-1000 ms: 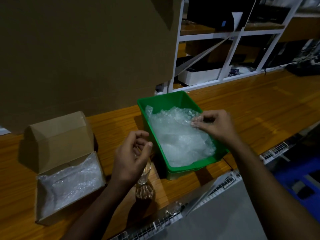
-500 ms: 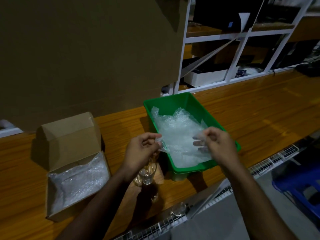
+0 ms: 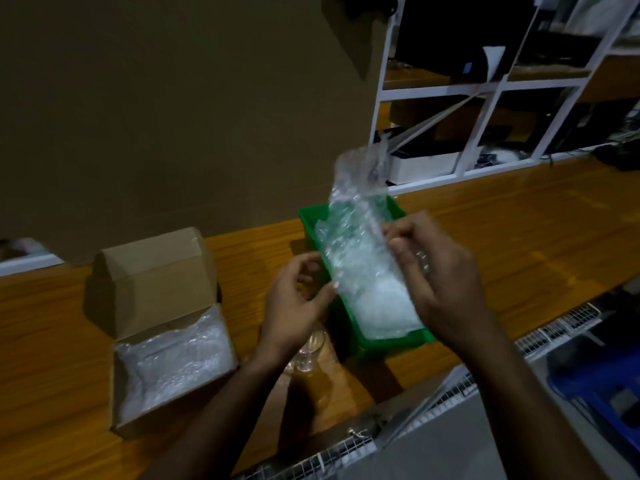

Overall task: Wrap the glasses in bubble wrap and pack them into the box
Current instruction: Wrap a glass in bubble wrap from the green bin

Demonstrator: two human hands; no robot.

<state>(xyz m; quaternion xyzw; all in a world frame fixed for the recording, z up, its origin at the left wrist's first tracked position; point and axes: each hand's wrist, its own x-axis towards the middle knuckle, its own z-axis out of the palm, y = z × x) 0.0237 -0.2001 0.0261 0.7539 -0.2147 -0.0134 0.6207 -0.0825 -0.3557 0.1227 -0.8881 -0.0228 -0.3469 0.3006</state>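
Note:
A sheet of bubble wrap stands lifted above the green bin, its top edge curling up. My left hand pinches its lower left edge and my right hand grips its right side. More bubble wrap lies inside the bin. A clear glass stands on the wooden table just below my left wrist, partly hidden by it. An open cardboard box sits to the left, its inside lined with bubble wrap.
A tall cardboard panel rises behind the table. White shelving with dark items stands at the back right. A metal grille runs along the table's near edge, and a blue crate sits lower right.
Both hands have pulled a sheet of bubble wrap up out of the green bin; it now stands upright between them. The hands moved closer together and higher.

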